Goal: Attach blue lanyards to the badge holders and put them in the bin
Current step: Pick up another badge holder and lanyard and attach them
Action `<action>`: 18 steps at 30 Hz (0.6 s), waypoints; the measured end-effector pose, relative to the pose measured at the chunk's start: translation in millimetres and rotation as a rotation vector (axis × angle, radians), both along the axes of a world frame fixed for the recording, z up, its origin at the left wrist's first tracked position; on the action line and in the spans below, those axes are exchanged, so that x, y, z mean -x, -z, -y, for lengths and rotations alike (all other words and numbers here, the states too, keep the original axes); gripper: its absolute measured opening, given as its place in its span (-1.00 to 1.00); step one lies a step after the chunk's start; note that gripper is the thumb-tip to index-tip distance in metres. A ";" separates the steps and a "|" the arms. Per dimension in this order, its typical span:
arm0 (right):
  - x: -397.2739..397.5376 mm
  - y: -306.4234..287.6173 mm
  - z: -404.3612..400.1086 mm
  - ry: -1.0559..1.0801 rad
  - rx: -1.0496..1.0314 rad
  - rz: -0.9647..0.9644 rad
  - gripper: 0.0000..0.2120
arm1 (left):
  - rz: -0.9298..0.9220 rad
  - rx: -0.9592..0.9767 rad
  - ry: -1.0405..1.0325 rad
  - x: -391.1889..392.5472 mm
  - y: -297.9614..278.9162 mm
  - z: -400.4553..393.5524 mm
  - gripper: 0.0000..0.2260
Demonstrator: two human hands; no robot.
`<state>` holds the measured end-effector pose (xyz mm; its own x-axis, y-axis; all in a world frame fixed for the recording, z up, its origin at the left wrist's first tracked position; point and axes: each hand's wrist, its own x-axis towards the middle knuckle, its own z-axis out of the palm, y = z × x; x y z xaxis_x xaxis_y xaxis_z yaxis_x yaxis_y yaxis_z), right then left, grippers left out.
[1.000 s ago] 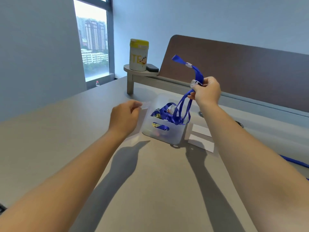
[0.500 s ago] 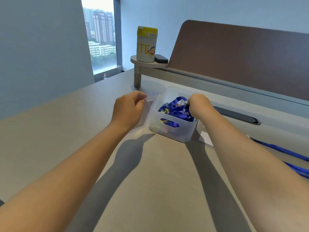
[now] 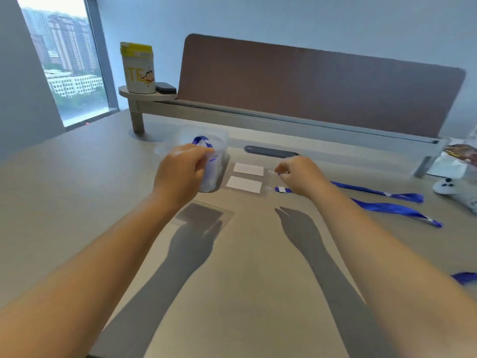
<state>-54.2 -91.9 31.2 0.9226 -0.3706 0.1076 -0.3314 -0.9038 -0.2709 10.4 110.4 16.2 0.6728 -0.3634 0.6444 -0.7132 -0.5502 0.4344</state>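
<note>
The clear plastic bin (image 3: 220, 174) stands mid-table with blue lanyards (image 3: 200, 140) inside. My left hand (image 3: 182, 174) hovers in front of it, fingers closed on a clear badge holder that is blurred; its rectangular shadow falls on the table below. Right of the bin lie two badge holders with white cards, one farther (image 3: 249, 169) and one nearer (image 3: 244, 184). My right hand (image 3: 299, 177) pinches the clip end of a blue lanyard (image 3: 387, 193) beside the farther holder. A second blue lanyard (image 3: 392, 208) lies just in front of it.
A yellow-lidded canister (image 3: 138, 68) and a black box (image 3: 165, 87) sit on a raised shelf at the back left. A brown partition panel (image 3: 309, 86) runs along the back. A cable slot (image 3: 271, 151), a white controller (image 3: 446, 186) and another lanyard piece (image 3: 464, 277) are to the right.
My right hand lowered a lanyard into the bin, let it go, then moved right to the lanyards on the table. My left hand kept the clear holder and shifted slightly right.
</note>
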 end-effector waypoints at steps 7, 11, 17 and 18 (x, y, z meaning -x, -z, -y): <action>116.3 52.0 73.7 0.316 -0.116 0.004 -0.78 | 0.108 -0.084 0.218 65.8 28.2 63.4 -0.81; 144.4 78.2 102.2 0.439 -0.106 -0.032 -0.66 | 0.087 -0.134 0.288 81.1 40.5 89.0 -0.71; 138.3 96.2 111.5 0.419 0.033 -0.023 -0.68 | 0.072 -0.122 0.247 85.8 49.3 110.8 -0.79; 135.5 97.0 111.6 0.404 0.055 -0.007 -0.74 | 0.061 -0.111 0.243 85.7 51.0 113.1 -0.79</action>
